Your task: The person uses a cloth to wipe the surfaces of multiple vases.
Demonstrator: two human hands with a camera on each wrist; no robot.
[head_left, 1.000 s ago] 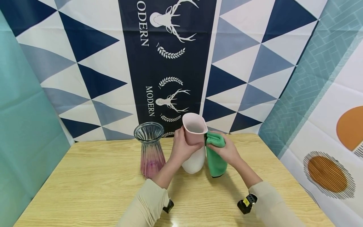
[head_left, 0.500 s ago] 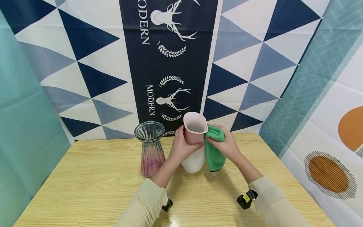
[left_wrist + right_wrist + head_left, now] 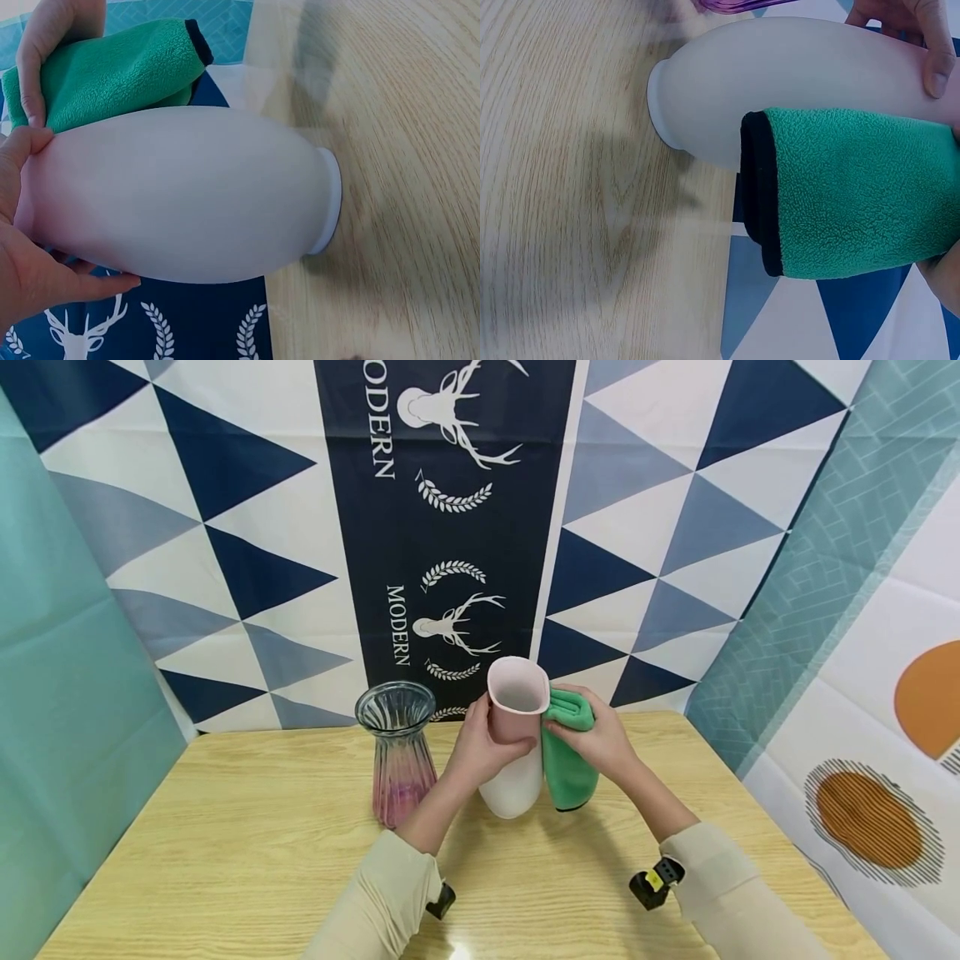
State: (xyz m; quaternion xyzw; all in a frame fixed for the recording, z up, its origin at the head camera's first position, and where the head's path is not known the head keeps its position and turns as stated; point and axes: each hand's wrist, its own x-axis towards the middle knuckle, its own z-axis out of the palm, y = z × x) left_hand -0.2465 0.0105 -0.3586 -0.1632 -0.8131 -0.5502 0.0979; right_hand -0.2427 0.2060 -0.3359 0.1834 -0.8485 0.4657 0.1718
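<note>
A vase [image 3: 512,781], white below and pale pink toward its open mouth, stands on the wooden table. My left hand [image 3: 480,747] grips its neck from the left, thumb across the front. On the right side, my right hand [image 3: 598,739] holds a folded green cloth [image 3: 570,772] with dark edging against the vase near the rim. In the left wrist view the cloth [image 3: 124,71] hangs along the vase's side [image 3: 187,195], its lower end off the table. The right wrist view has the cloth [image 3: 862,191] overlapping the vase, with most of my right hand hidden behind it.
A ribbed glass vase [image 3: 401,768], blue-grey at the top and pink below, stands on the table just left of my left forearm. Behind the table [image 3: 247,852] hangs a patterned cloth backdrop [image 3: 450,543]. Teal fabric [image 3: 82,693] borders the left side.
The green cloth's lower end has risen slightly, and its top has shifted a little against the vase's rim. My left hand keeps its grip on the vase.
</note>
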